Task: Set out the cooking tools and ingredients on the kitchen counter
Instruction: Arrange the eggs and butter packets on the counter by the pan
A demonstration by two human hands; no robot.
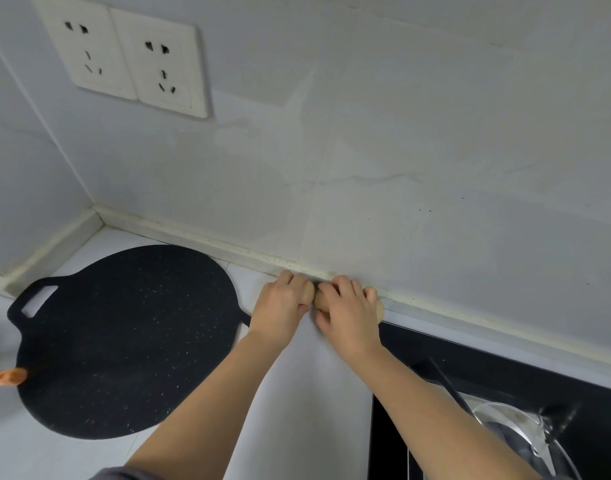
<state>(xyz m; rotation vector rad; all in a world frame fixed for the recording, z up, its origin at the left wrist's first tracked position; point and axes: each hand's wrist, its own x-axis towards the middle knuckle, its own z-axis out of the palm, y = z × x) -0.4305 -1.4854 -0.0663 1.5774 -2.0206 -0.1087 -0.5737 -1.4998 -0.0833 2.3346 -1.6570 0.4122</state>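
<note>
Both hands are at the back of the white counter [297,393], close to the wall's base strip. My left hand [283,303] curls round a tan egg [308,293] that peeks out past its fingers. Right beside it, my right hand [349,313] curls over more tan eggs: one shows by the fingertips [320,302], and others show at the far side of the hand [379,310]. The hands nearly touch each other. Most of each egg is hidden under the fingers.
A round black speckled cutting board [124,341] with a handle slot lies on the counter to the left. An orange handle [9,377] pokes in over its left edge. A black stove [504,375] at lower right holds a metal pan with a glass lid [518,434]. Two wall sockets [134,57] sit high on the wall.
</note>
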